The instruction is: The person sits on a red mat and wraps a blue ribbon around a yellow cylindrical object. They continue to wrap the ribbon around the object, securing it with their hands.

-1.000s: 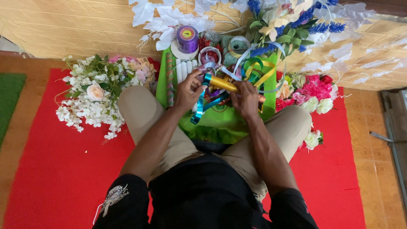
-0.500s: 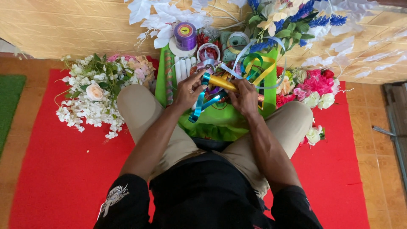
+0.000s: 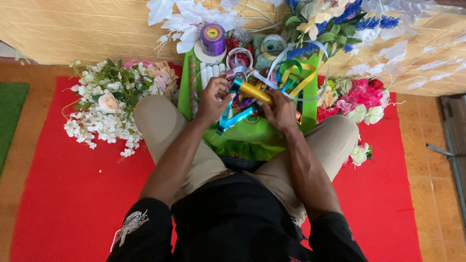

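While both hands work over the green tray (image 3: 310,114), the left hand (image 3: 212,99) pinches blue ribbon (image 3: 232,119) and the right hand (image 3: 281,110) closes on a gold spool (image 3: 256,91). Loose ribbons beside the spool could tangle or slip. Right fingertips are hidden.

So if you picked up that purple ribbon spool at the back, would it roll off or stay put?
The purple ribbon spool stands on its flat end on a white disc, so it probably stays put. Tipped on its side, its round shape would likely roll. It looks like wound ribbon on a core, so probably light and stiff enough to grip firmly.
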